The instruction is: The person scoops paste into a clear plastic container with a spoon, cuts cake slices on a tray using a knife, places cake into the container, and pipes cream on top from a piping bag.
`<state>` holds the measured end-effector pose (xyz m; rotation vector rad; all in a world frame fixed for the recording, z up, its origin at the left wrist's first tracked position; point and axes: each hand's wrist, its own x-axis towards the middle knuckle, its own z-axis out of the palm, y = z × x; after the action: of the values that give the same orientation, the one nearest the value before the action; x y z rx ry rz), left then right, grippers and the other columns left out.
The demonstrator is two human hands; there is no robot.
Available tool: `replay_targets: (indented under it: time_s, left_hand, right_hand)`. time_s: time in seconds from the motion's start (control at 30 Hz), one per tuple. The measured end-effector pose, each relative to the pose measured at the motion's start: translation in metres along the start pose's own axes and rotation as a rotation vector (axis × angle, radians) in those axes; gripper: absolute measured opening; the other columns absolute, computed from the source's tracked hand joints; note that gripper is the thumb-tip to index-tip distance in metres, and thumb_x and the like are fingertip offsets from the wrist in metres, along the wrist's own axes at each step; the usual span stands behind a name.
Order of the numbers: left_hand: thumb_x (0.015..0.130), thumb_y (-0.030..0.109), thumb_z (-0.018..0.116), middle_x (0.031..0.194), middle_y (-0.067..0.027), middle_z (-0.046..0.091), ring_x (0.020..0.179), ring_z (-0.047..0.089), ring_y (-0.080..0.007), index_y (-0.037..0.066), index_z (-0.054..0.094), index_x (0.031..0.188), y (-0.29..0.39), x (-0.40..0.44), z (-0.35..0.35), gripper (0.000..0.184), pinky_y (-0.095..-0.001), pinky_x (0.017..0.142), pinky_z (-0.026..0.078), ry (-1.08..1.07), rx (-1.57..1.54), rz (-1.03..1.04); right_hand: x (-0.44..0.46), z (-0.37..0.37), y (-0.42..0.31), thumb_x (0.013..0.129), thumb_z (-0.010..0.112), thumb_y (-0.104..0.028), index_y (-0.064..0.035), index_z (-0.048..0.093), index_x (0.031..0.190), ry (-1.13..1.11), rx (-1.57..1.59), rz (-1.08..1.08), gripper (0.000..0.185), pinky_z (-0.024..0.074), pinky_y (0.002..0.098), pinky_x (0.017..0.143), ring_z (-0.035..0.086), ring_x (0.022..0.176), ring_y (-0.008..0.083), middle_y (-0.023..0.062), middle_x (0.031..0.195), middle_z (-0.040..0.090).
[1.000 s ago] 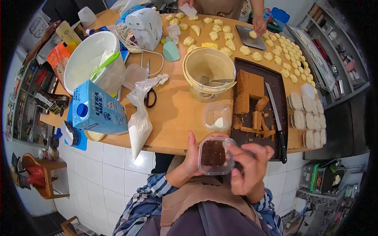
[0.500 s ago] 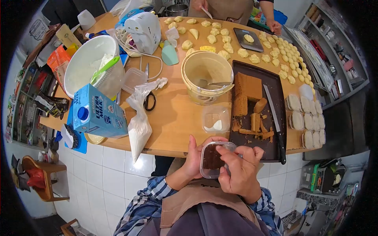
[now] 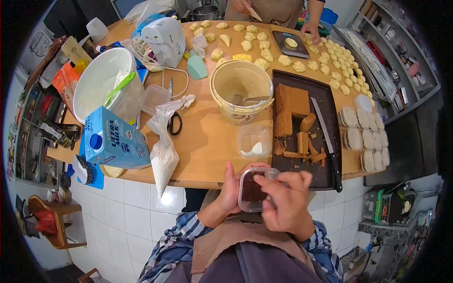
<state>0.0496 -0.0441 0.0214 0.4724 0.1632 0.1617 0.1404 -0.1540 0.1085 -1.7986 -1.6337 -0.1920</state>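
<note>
My left hand [image 3: 230, 191] is wrapped round the side of a small clear plastic container [image 3: 244, 206], held tilted at the table's front edge. A flat brown piece of cake [image 3: 252, 192] covers its bottom. Over the container's right side, my right hand [image 3: 288, 200] reaches in with its index fingertip on the cake; its thumb is apart from that finger. Beyond them a dark baking tray [image 3: 302, 181] carries a cut block of brown cake [image 3: 298, 101], strips and crumbs, and a long knife [image 3: 325, 132]. Another clear container [image 3: 261, 137] with a small white spoon [image 3: 253, 150] stands nearby.
A large tub [image 3: 236, 108] stands behind. To the left are a filled piping bag [image 3: 163, 162], black-handled scissors [image 3: 175, 124], a milk carton [image 3: 118, 141] and a white bowl [image 3: 89, 89]. Filled cups [image 3: 356, 139] line the right. Across the table, a person's hand [image 3: 311, 32] is near dough pieces.
My right index finger has shifted slightly left across the cake inside the container. The view has moved a little, and the other person's hand has moved nearer the scale.
</note>
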Motion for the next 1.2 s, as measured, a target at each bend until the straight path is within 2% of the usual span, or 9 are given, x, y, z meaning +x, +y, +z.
replay_targets:
  time_s: [0.17, 0.37, 0.57, 0.63, 0.73, 0.83, 1.0, 1.1, 1.2]
  left_hand:
    - [0.078, 0.078, 0.009, 0.118, -0.0134, 0.052, 0.107, 0.053, -0.0227, 0.004, 0.041, 0.124, 0.008, 0.002, -0.009, 0.093, -0.0371, 0.092, 0.043, -0.134, -0.172, 0.027]
    - [0.074, 0.082, 0.013, 0.109, -0.0134, 0.055, 0.1, 0.056, -0.0232, 0.0, 0.041, 0.121, 0.008, 0.002, 0.003, 0.099, -0.0369, 0.088, 0.046, 0.101, -0.035, 0.02]
    - [0.077, 0.079, 0.008, 0.114, -0.0134, 0.054, 0.102, 0.055, -0.0226, 0.003, 0.041, 0.123, 0.008, 0.002, -0.009, 0.095, -0.0358, 0.089, 0.045, -0.08, -0.134, 0.036]
    - [0.077, 0.08, 0.01, 0.113, -0.0138, 0.055, 0.1, 0.056, -0.0229, 0.003, 0.041, 0.123, 0.009, 0.0, -0.005, 0.094, -0.0363, 0.087, 0.046, -0.007, -0.137, 0.023]
    - [0.077, 0.08, 0.013, 0.112, -0.0144, 0.055, 0.099, 0.057, -0.0234, 0.003, 0.04, 0.123, 0.011, -0.002, -0.004, 0.093, -0.0374, 0.084, 0.049, -0.002, -0.17, 0.019]
    - [0.079, 0.077, 0.02, 0.111, -0.0156, 0.055, 0.094, 0.06, -0.0267, 0.003, 0.04, 0.123, 0.011, -0.004, -0.011, 0.089, -0.0403, 0.077, 0.053, -0.033, -0.214, 0.041]
    - [0.081, 0.073, 0.029, 0.108, -0.018, 0.056, 0.089, 0.062, -0.0294, 0.001, 0.037, 0.123, 0.013, -0.004, -0.011, 0.084, -0.0427, 0.071, 0.055, -0.001, -0.174, 0.092]
    - [0.079, 0.073, 0.035, 0.106, -0.0182, 0.056, 0.088, 0.062, -0.0284, 0.001, 0.036, 0.124, 0.016, -0.009, -0.014, 0.084, -0.0413, 0.073, 0.054, 0.0, -0.088, 0.153]
    - [0.079, 0.073, 0.035, 0.105, -0.0161, 0.056, 0.089, 0.061, -0.0265, 0.0, 0.037, 0.123, 0.024, -0.014, -0.018, 0.085, -0.0396, 0.074, 0.053, 0.029, -0.004, 0.224]
  right_hand:
    - [-0.006, -0.013, 0.006, 0.057, 0.06, -0.01, -0.0062, 0.06, 0.103, -0.044, 0.056, 0.039, 0.046, 0.0289, 0.0399, 0.073, 0.051, 0.078, 0.0191, -0.0028, 0.082, 0.06]
    - [-0.007, -0.002, 0.002, 0.056, 0.061, -0.01, -0.0071, 0.06, 0.093, -0.123, 0.036, -0.025, 0.037, 0.0288, 0.0414, 0.072, 0.052, 0.079, 0.0188, -0.0017, 0.081, 0.062]
    - [-0.006, -0.002, 0.0, 0.055, 0.062, -0.012, -0.0073, 0.06, 0.088, -0.126, 0.085, -0.067, 0.033, 0.0291, 0.042, 0.073, 0.053, 0.079, 0.0187, -0.0008, 0.084, 0.064]
    - [-0.007, 0.0, 0.001, 0.054, 0.061, -0.012, -0.0074, 0.059, 0.087, -0.149, 0.089, -0.057, 0.033, 0.0292, 0.0418, 0.073, 0.053, 0.08, 0.0184, -0.0002, 0.086, 0.064]
    - [-0.007, -0.012, 0.004, 0.055, 0.06, -0.012, -0.0068, 0.059, 0.088, 0.054, 0.054, -0.021, 0.033, 0.0295, 0.0406, 0.074, 0.052, 0.081, 0.0191, 0.0011, 0.09, 0.066]
    - [-0.013, -0.027, 0.014, 0.056, 0.06, -0.011, -0.0063, 0.058, 0.089, 0.196, 0.049, 0.124, 0.034, 0.0294, 0.0389, 0.075, 0.051, 0.081, 0.0205, 0.0022, 0.094, 0.066]
    - [-0.019, -0.031, 0.021, 0.059, 0.061, -0.008, -0.006, 0.056, 0.089, 0.215, -0.035, 0.123, 0.03, 0.031, 0.0374, 0.076, 0.05, 0.08, 0.022, 0.0042, 0.095, 0.066]
    - [-0.029, -0.031, 0.037, 0.061, 0.061, -0.005, -0.0059, 0.057, 0.089, 0.34, -0.152, 0.26, 0.028, 0.0338, 0.0363, 0.079, 0.049, 0.083, 0.0237, 0.0049, 0.094, 0.065]
    - [-0.035, -0.039, 0.049, 0.066, 0.063, -0.004, -0.0053, 0.059, 0.091, 0.39, -0.246, 0.551, 0.025, 0.0356, 0.0374, 0.081, 0.047, 0.087, 0.0271, 0.0089, 0.089, 0.057]
